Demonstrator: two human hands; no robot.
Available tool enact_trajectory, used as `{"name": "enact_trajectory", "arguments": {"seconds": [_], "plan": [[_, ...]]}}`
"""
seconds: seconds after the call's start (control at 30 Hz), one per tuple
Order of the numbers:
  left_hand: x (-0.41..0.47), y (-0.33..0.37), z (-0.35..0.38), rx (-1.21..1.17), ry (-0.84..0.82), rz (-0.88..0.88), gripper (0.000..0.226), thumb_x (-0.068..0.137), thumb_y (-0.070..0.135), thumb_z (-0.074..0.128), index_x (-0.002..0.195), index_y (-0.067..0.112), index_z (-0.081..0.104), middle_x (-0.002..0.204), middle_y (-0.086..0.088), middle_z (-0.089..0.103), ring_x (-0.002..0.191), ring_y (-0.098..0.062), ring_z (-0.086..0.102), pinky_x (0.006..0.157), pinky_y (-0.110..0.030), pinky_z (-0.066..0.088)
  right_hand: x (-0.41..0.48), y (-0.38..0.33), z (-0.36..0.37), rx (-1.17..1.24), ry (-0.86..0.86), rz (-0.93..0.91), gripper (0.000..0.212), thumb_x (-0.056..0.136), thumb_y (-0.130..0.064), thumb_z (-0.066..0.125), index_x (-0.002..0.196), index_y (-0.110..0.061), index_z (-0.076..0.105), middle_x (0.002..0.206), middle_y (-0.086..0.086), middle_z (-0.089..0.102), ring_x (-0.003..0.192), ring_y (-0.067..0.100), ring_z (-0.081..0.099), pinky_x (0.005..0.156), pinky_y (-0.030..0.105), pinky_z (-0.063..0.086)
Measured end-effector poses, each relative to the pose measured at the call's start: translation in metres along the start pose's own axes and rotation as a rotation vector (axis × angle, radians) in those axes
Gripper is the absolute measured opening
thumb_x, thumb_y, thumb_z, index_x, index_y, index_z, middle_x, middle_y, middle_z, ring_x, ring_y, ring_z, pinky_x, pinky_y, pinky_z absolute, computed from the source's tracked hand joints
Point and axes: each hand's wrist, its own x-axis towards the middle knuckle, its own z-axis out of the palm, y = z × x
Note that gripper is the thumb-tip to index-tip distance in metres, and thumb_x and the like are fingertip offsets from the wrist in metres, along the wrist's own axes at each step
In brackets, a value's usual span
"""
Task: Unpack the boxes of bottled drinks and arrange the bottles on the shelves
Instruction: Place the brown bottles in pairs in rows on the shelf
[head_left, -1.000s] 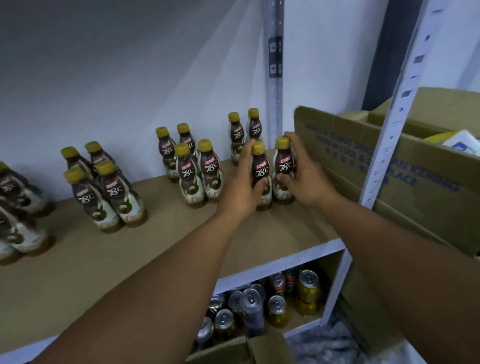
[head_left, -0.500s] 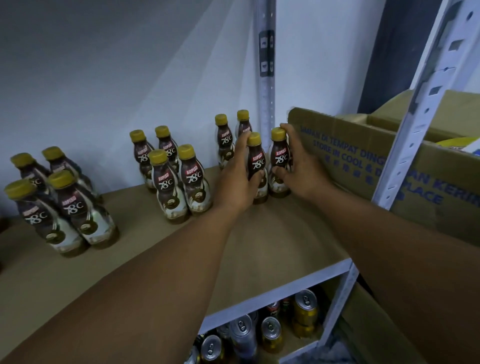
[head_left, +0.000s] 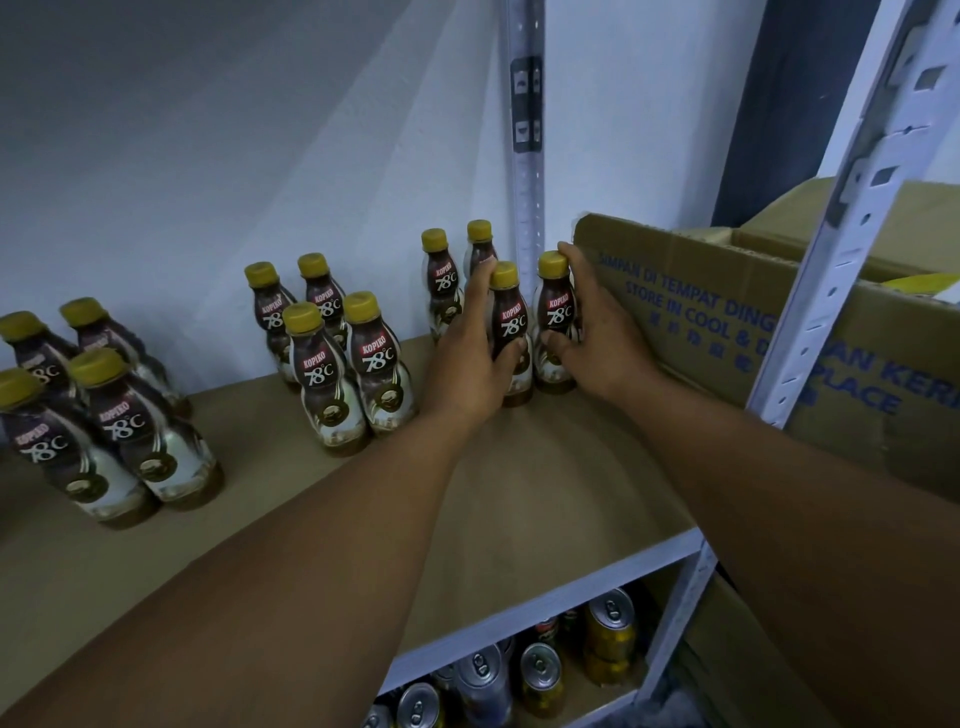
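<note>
Both hands work in the far right corner of the shelf. The left hand (head_left: 467, 364) curls fingers and thumb round the left Kopiko bottle (head_left: 511, 325), which stands upright on the brown shelf board (head_left: 519, 493). The right hand (head_left: 602, 338) grasps the right Kopiko bottle (head_left: 555, 312) just beside it, fingers behind, thumb low on the front, one fingertip up by the yellow cap. Behind these two a rear pair of bottles (head_left: 441, 280) stands against the wall, next to the rear upright (head_left: 527, 182). The back of the right hand lies close against the side wall of the cardboard box (head_left: 727, 332), so that side is tight; whether they touch I cannot tell. On the other side, the middle cluster of four bottles (head_left: 337, 374) stands near the left wrist with only a narrow gap. A wider bare strip separates that cluster from the left group of bottles (head_left: 130, 431). Open board runs from the held bottles forward to the white front edge (head_left: 545, 587) and the front upright (head_left: 857, 208). Drink cans (head_left: 540, 670) fill the lower shelf.
</note>
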Motion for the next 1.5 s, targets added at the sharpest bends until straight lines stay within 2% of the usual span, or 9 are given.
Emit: {"name": "enact_trajectory", "arguments": {"seconds": [0.23, 0.53, 0.67, 0.73, 0.9, 1.0, 1.1, 1.33, 1.5], "plan": [[-0.001, 0.0, 0.001, 0.001, 0.001, 0.005, 0.093, 0.096, 0.017, 0.069, 0.162, 0.039, 0.006, 0.159, 0.0, 0.043, 0.133, -0.02, 0.055, 0.106, -0.044, 0.05, -0.004, 0.0, 0.001, 0.006, 0.019, -0.015, 0.1, 0.091, -0.01, 0.072, 0.161, -0.042, 0.007, 0.166, -0.005, 0.028, 0.151, 0.018, 0.03, 0.122, 0.04, 0.029], [-0.001, 0.001, 0.002, -0.032, -0.023, -0.007, 0.101, 0.093, 0.013, 0.071, 0.163, 0.038, 0.002, 0.162, 0.002, 0.036, 0.139, -0.017, 0.048, 0.11, -0.036, 0.044, -0.01, 0.0, 0.004, 0.075, 0.034, 0.08, 0.1, 0.094, -0.012, 0.071, 0.162, -0.037, 0.002, 0.159, 0.0, 0.041, 0.141, 0.016, 0.046, 0.116, 0.04, 0.039], [-0.018, -0.001, 0.002, -0.063, -0.032, -0.104, 0.124, 0.087, 0.021, 0.08, 0.158, 0.04, -0.02, 0.161, -0.002, 0.039, 0.14, -0.018, 0.046, 0.109, -0.039, 0.043, -0.03, 0.004, 0.01, 0.16, 0.023, 0.186, 0.111, 0.09, -0.029, 0.074, 0.156, -0.048, -0.013, 0.164, -0.001, 0.034, 0.147, 0.016, 0.038, 0.12, 0.046, 0.034], [-0.035, -0.006, 0.001, -0.076, -0.028, -0.169, 0.125, 0.086, 0.028, 0.081, 0.158, 0.038, -0.022, 0.162, 0.0, 0.037, 0.14, -0.018, 0.046, 0.11, -0.039, 0.044, -0.047, 0.007, 0.012, 0.164, 0.015, 0.269, 0.107, 0.092, -0.036, 0.072, 0.159, -0.04, -0.012, 0.163, 0.0, 0.035, 0.148, 0.018, 0.036, 0.121, 0.044, 0.032], [-0.083, -0.013, -0.011, 0.003, -0.125, -0.323, 0.096, 0.091, 0.037, 0.074, 0.163, 0.03, 0.011, 0.142, -0.007, 0.055, 0.125, -0.02, 0.057, 0.096, -0.024, 0.041, -0.085, -0.005, 0.005, 0.0, -0.059, 0.289, 0.073, 0.098, -0.027, 0.065, 0.159, -0.021, 0.027, 0.154, 0.003, 0.048, 0.139, 0.021, 0.045, 0.103, 0.023, 0.031], [-0.107, -0.009, -0.027, 0.108, -0.205, -0.311, 0.07, 0.092, 0.04, 0.071, 0.153, 0.023, 0.043, 0.137, -0.006, 0.059, 0.125, -0.021, 0.057, 0.1, -0.025, 0.043, -0.105, -0.013, 0.001, -0.181, -0.201, 0.324, 0.059, 0.099, -0.035, 0.062, 0.153, -0.017, 0.043, 0.151, 0.006, 0.051, 0.134, 0.025, 0.05, 0.104, 0.028, 0.04], [-0.136, -0.007, -0.046, 0.21, -0.288, -0.264, 0.06, 0.093, 0.046, 0.068, 0.144, 0.018, 0.055, 0.141, -0.004, 0.057, 0.132, -0.023, 0.05, 0.11, -0.033, 0.041, -0.13, -0.029, 0.002, -0.324, -0.307, 0.288, 0.053, 0.099, -0.041, 0.059, 0.145, -0.015, 0.054, 0.151, 0.005, 0.052, 0.133, 0.027, 0.051, 0.108, 0.036, 0.043], [-0.218, 0.008, -0.103, 0.351, -0.283, -0.199, 0.053, 0.099, 0.045, 0.061, 0.141, 0.013, 0.058, 0.151, -0.005, 0.051, 0.139, -0.025, 0.043, 0.115, -0.029, 0.029, -0.208, -0.085, 0.018, -0.449, -0.243, 0.102, 0.037, 0.103, -0.024, 0.052, 0.13, 0.0, 0.062, 0.137, 0.019, 0.061, 0.128, 0.036, 0.051, 0.11, 0.04, 0.033], [-0.293, 0.011, -0.139, 0.436, -0.27, -0.102, 0.058, 0.092, 0.037, 0.063, 0.143, 0.009, 0.056, 0.153, -0.012, 0.048, 0.143, -0.031, 0.041, 0.117, -0.042, 0.023, -0.261, -0.115, 0.026, -0.35, -0.331, 0.117, 0.058, 0.1, -0.033, 0.06, 0.15, -0.009, 0.044, 0.16, 0.011, 0.036, 0.148, 0.028, 0.033, 0.117, 0.045, 0.035]]}}
